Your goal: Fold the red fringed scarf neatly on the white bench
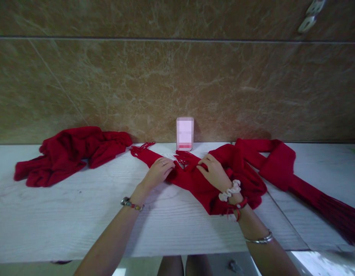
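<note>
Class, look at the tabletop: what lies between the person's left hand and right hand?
In the head view, part of a red scarf and some red fringe lie between the left hand and right hand.

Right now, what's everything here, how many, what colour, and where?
Wall: 1, brown, behind
Table: 1, white, middle
Cloth: 1, red, table left
Scarf: 1, red, table middle
Strip: 1, red, table right, maybe part of scarf
Phone: 1, pinkish, against wall
Fitting: 1, white, high right
Floor: 1, pale, below
Blurry thing: 1, grey, below
Ring: 1, silver, left hand
Bead bracelet: 1, mixed, left wrist
Scrunchie: 1, white, right wrist
Red bracelet: 1+, red, right wrist
Bangle: 1, silver, right forearm
Hands: 2, bare, on scarf
Arms: 2, bare, front
Legs: 2, dim, bottom
</note>
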A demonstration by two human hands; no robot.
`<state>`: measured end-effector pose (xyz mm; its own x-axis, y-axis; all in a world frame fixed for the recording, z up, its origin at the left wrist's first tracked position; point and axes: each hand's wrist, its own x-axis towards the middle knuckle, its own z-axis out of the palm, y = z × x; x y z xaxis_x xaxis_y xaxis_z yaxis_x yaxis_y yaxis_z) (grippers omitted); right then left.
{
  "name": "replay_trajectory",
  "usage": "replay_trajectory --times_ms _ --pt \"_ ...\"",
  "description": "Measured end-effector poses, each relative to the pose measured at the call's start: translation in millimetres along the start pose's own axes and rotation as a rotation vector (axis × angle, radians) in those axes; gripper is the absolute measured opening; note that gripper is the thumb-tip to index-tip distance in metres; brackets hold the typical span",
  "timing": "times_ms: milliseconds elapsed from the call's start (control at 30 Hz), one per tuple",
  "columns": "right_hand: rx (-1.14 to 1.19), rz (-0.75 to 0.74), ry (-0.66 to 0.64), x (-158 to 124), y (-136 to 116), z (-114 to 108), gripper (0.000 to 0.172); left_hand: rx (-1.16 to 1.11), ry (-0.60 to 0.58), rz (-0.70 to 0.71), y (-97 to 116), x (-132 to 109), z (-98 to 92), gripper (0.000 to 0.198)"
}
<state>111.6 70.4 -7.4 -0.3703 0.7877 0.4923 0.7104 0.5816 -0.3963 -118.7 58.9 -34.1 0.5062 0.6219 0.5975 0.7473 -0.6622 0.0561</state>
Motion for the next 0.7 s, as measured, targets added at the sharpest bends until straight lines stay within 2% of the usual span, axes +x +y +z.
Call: replay_trajectory --times_ms 167,367,433,533,700 --pt "0.046 0.077 0.264 3 7 -9 0.007 0.007 0.051 0.002 0 0 -1.6 0.016" --pt "-0.040 0.163 0.424 4 20 -27 0.007 -0.006 0.094 0.021 0 0 0.5 0.014" --pt "-0.079 0.189 0.411 2 26 -31 0.009 -0.009 0.088 0.006 0 0 1.3 0.014" --pt "-0.137 0.192 0.300 0 33 -33 0.010 -0.013 0.066 0.017 0 0 1.5 0.013" --pt "-0.093 0.064 0.163 0 30 -24 0.025 -0.023 -0.004 0.015 2 0 1.4 0.014"
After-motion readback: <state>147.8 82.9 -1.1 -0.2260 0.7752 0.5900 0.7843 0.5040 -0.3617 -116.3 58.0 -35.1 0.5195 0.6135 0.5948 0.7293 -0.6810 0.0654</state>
